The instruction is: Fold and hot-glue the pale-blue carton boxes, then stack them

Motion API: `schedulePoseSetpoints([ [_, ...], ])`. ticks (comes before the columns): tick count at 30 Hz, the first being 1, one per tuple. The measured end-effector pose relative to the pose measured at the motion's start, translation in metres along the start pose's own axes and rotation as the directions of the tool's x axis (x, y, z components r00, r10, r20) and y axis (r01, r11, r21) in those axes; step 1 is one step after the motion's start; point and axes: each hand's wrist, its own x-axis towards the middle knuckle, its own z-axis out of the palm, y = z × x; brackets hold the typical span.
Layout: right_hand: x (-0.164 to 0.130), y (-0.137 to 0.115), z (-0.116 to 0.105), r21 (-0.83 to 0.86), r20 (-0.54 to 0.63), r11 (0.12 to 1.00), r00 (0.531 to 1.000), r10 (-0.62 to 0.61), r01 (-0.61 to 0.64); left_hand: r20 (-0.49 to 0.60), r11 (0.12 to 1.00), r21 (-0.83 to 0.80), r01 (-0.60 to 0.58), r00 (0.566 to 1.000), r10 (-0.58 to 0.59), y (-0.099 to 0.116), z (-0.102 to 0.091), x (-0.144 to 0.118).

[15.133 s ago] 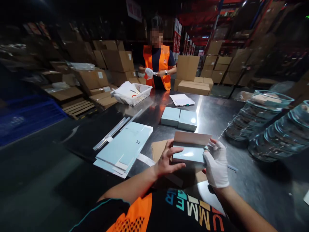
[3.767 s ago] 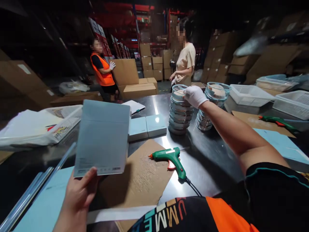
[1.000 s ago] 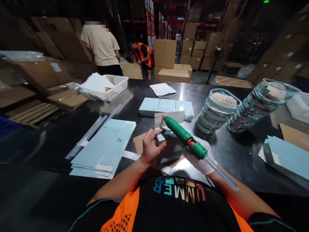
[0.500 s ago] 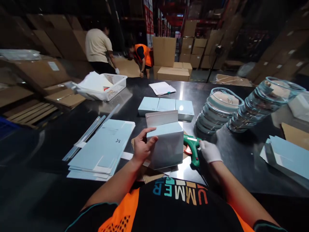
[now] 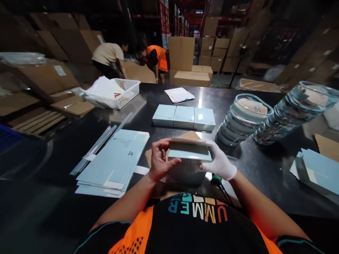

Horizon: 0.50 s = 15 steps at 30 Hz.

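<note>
A pale blue box (image 5: 189, 152) is held between my two hands in front of my chest, its flap side tilted up towards the back. My bare left hand (image 5: 162, 158) grips its left end, thumb on the near face. At the right end, my white-gloved right hand (image 5: 221, 164) pinches the box with the thumb in front and fingers behind. Under and beside the right hand, a green glue gun (image 5: 216, 180) lies mostly hidden on the table. Brown cardboard (image 5: 191, 135) shows beneath the box.
Three pale blue boxes (image 5: 184, 116) stand in a row behind. Flat blue sheets (image 5: 113, 158) and clear strips (image 5: 99, 144) lie left. Stacked glass bowls (image 5: 233, 123) stand right, near more blue cardboard (image 5: 317, 173). A white basket (image 5: 129, 93) and papers (image 5: 179, 95) sit farther back; two people bend beyond.
My right hand has left the glue gun and taken the right end of the box. The box has turned in my hands. A co-worker behind has bent lower.
</note>
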Motion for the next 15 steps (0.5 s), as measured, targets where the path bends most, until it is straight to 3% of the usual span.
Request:
schedulePoseSetpoints([
  [1, -0.006, 0.003, -0.003, -0.031, 0.005, 0.998, 0.998, -0.057, 0.057, 0.005, 0.999, -0.037, -0.034, 0.999, 0.034, 0.000, 0.000, 0.001],
  [6, -0.020, 0.007, -0.004, -0.099, 0.115, 0.952, 0.953, -0.279, 0.291, 0.240, 0.977, -0.015, -0.213, 0.948, 0.210, 0.007, -0.009, 0.011],
  [9, -0.019, 0.006, 0.002, -0.085, 0.096, 0.936, 0.937, -0.335, 0.343, 0.214, 0.976, 0.013, -0.217, 0.954, 0.210, 0.002, -0.014, 0.001],
  [12, -0.020, 0.011, 0.006, -0.085, 0.022, 0.955, 0.959, -0.282, 0.283, 0.193, 0.997, 0.076, -0.011, 0.981, -0.004, -0.012, -0.019, -0.029],
  [13, -0.021, 0.013, 0.005, -0.086, -0.002, 0.963, 0.966, -0.257, 0.256, 0.220, 0.989, 0.113, 0.097, 0.968, -0.120, -0.018, -0.022, -0.041],
  [15, -0.024, 0.017, -0.001, -0.109, -0.028, 0.969, 0.974, -0.227, 0.222, 0.270, 0.935, 0.209, 0.285, 0.902, -0.336, -0.027, -0.029, -0.060],
])
